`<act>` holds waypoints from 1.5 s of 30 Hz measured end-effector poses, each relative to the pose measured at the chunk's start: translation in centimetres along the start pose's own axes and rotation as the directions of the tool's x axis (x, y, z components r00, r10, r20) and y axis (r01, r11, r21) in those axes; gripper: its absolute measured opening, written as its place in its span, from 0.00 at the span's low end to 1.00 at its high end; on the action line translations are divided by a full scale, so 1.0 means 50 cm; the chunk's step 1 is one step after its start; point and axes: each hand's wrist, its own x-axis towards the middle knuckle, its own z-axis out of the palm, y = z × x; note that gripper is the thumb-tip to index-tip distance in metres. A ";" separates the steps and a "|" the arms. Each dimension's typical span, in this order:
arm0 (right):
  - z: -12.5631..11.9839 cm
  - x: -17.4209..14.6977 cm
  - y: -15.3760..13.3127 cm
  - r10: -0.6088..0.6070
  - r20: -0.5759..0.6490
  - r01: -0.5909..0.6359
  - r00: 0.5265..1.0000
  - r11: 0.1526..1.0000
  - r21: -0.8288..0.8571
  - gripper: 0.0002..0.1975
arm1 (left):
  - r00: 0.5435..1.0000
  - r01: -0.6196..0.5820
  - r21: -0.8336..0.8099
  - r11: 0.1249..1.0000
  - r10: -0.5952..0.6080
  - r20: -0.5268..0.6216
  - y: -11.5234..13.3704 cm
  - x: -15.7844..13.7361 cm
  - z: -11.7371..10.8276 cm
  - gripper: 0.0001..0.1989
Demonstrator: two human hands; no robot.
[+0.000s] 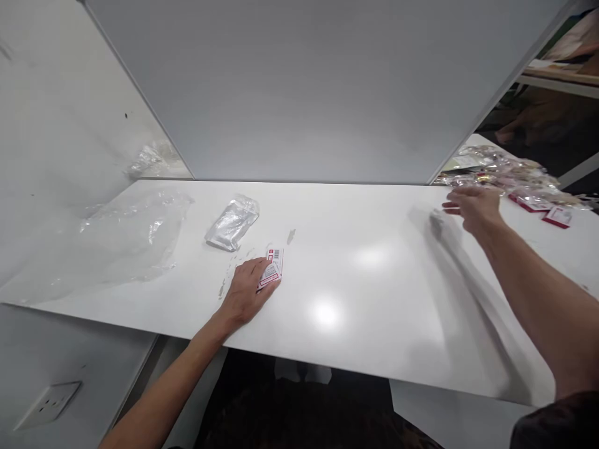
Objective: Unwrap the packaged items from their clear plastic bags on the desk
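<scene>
My left hand point(246, 290) rests on the white table with its fingers and thumb closed around small red-and-white cards point(275, 257) printed with barcodes. At least two cards show, partly hidden under the fingers. Beyond that hand lies a silvery packet in transparent wrap point(233, 222). My right hand point(475, 207) is raised over the right part of the table, its fingers stretched out and nothing visible in them. It is nearest to a heap of shiny transparent packets point(510, 171). By that heap lie more red-and-white cards point(558, 216).
A large, crumpled transparent plastic bag point(135, 234) covers the left end of the table point(365, 280). A grey upright panel point(309, 93) closes off the back. At the far right stands a shelf point(561, 81). A wall socket point(49, 404) sits below the table at left.
</scene>
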 end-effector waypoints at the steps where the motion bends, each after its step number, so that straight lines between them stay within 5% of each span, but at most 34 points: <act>1: 0.003 -0.035 0.009 0.000 0.030 0.001 1.000 1.000 -0.027 0.09 | 1.000 0.011 -0.006 1.000 -0.011 0.014 0.001 0.002 0.001 0.20; 5: 0.042 -0.162 0.018 -0.095 0.219 0.119 0.971 0.988 -0.100 0.05 | 0.997 0.026 -0.009 1.000 -0.026 0.072 0.012 0.010 -0.001 0.20; 8: 0.112 -0.247 0.002 -0.233 0.462 0.325 0.856 0.936 -0.131 0.09 | 0.995 0.027 -0.003 1.000 -0.026 0.100 0.022 0.015 -0.003 0.20; 10: 0.176 -0.301 -0.016 -0.327 0.623 0.504 0.711 0.854 -0.128 0.12 | 0.994 0.029 -0.002 1.000 -0.029 0.110 0.026 0.017 -0.003 0.20; 13: 0.279 -0.369 -0.047 -0.417 0.806 0.744 0.420 0.667 -0.043 0.17 | 0.993 0.033 0.000 0.999 -0.033 0.114 0.029 0.019 0.000 0.20; 17: 0.381 -0.425 -0.087 -0.313 0.950 0.893 0.007 0.429 0.135 0.26 | 0.996 0.068 -0.012 0.998 -0.068 0.050 0.029 0.023 0.004 0.22; 20: 0.411 -0.460 -0.108 -0.156 0.972 0.900 -0.174 0.375 0.222 0.29 | 0.970 0.218 -0.064 0.974 -0.223 -0.094 0.028 0.026 0.007 0.25; 22: 0.409 -0.486 -0.117 -0.079 0.972 0.915 -0.221 0.327 0.235 0.29 | 0.941 0.282 -0.128 0.951 -0.300 -0.155 0.027 0.026 0.009 0.27; 24: 0.394 -0.507 -0.125 -0.026 0.982 0.947 -0.186 0.263 0.186 0.28 | 0.927 0.299 -0.190 0.935 -0.332 -0.173 0.027 0.025 0.010 0.27; 27: 0.356 -0.520 -0.130 0.029 0.999 0.959 -0.033 0.282 0.023 0.20 | 0.920 0.289 -0.279 0.916 -0.346 -0.183 0.026 0.026 0.012 0.25; 29: 0.325 -0.518 -0.127 0.076 0.993 0.911 0.085 0.399 -0.109 0.14 | 0.916 0.265 -0.347 0.900 -0.347 -0.200 0.022 0.030 0.012 0.23; 32: 0.281 -0.517 -0.111 0.073 0.967 0.716 0.245 0.659 -0.231 0.19 | 0.895 0.251 -0.486 0.837 -0.392 -0.212 0.015 0.036 0.012 0.20; 35: 0.251 -0.541 -0.090 -0.070 0.923 0.444 0.379 0.889 -0.115 0.28 | 0.877 0.252 -0.672 0.697 -0.458 -0.146 0.017 0.042 0.018 0.19; 39: 0.242 -0.605 -0.067 -0.231 0.773 0.191 0.591 0.971 0.144 0.34 | 0.873 0.173 -0.897 0.407 -0.485 -0.051 0.070 0.055 0.035 0.19; 45: 0.226 -0.664 -0.040 -0.343 0.709 0.146 0.617 0.934 0.325 0.30 | 0.835 0.167 -0.984 -0.059 -0.522 0.173 0.197 0.097 0.052 0.32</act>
